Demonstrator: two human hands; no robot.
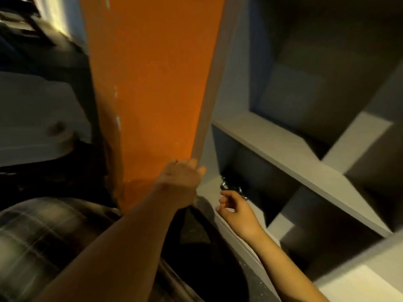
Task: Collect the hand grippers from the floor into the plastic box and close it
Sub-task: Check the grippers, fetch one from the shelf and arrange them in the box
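Observation:
A dark hand gripper with a shiny metal spring [226,185] lies in the shadowed bottom compartment of a grey shelf unit [283,153]. My right hand [234,208] hovers just in front of it with loosely curled fingers that hold nothing. My left hand [181,182] rests with straight fingers against the lower edge of an orange cupboard door [152,83]. No plastic box is in view. The picture is blurred.
The open orange door stands between my arms and the room at the left. The grey shelf unit has several open compartments at the right. My plaid-covered leg [43,236] is at the lower left. A pale object [32,118] lies at the left.

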